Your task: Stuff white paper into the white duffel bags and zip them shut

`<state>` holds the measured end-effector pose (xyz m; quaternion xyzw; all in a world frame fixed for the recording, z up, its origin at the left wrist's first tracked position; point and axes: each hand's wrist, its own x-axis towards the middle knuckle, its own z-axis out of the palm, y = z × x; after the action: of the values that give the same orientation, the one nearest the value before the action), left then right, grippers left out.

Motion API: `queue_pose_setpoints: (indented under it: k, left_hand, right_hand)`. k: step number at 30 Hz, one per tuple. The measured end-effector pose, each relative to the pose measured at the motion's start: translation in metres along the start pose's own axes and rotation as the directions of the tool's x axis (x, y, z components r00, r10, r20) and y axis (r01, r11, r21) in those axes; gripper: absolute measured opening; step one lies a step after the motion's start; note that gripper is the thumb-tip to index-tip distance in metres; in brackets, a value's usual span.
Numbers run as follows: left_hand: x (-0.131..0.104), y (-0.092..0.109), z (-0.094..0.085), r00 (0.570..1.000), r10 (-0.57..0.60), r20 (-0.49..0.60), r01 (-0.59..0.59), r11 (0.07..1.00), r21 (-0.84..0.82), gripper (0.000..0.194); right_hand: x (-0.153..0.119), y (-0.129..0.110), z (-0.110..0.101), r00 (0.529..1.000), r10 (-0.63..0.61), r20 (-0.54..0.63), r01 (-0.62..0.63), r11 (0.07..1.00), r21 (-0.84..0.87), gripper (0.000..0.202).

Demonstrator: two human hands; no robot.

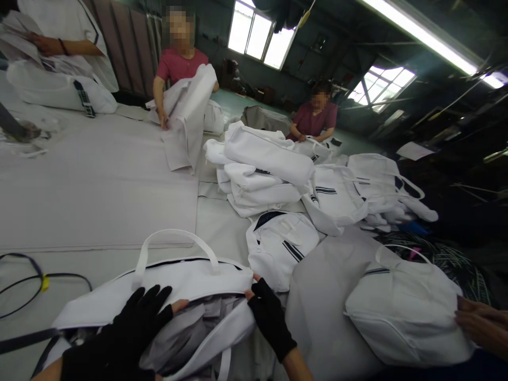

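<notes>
A white bag (186,278) with a strap handle lies before me, its side gaping over crumpled grey lining or stuffing (198,323). My left hand (135,323), in a black glove with a bare thumb tip, rests on the bag's upper panel with fingers stretched out. At the bag's right end, my right hand (268,312), in a black glove with bare fingertips, pinches the corner of the opening between thumb and finger. Just beyond stands another white bag (283,246) with dark stripes.
White bags (270,159) are piled mid-table, with striped ones (333,193) beside them. Grey sheets (99,185) cover the left side. A black cord (24,259) lies at left. Another person's hand (482,320) touches a white bag (408,312) at right. Several people work around the table.
</notes>
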<state>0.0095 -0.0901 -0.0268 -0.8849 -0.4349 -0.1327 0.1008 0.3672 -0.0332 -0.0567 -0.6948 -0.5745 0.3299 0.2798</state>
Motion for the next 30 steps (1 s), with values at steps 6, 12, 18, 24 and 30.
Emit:
queue_pose_setpoints:
  k: [6,12,18,24,30]
  left_hand:
    - [0.004,0.0,0.003,0.993,0.116,-0.023,-0.117,0.99,-0.084,0.079]
    - [-0.009,0.017,0.04,0.998,-0.058,0.028,0.063,0.969,-0.238,0.067]
    - [-0.01,0.022,0.053,0.987,-0.151,0.046,0.157,0.974,-0.166,0.056]
    - [-0.01,0.025,0.054,0.976,-0.216,0.015,0.214,0.952,-0.219,0.042]
    - [-0.009,0.025,0.054,0.978,-0.208,0.035,0.211,0.957,-0.199,0.044]
  right_hand:
    - [0.002,0.002,0.0,0.999,0.03,0.039,-0.029,0.999,-0.029,0.059]
    - [-0.001,0.009,0.002,0.995,-0.096,-0.012,0.096,0.995,0.004,0.053]
    - [0.001,-0.001,-0.006,0.983,-0.179,0.03,0.18,0.984,-0.005,0.047]
    - [0.002,0.001,-0.018,0.974,-0.163,0.16,0.166,0.986,-0.001,0.047]
    - [0.012,-0.005,-0.035,0.934,-0.11,0.339,0.073,0.99,0.118,0.052]
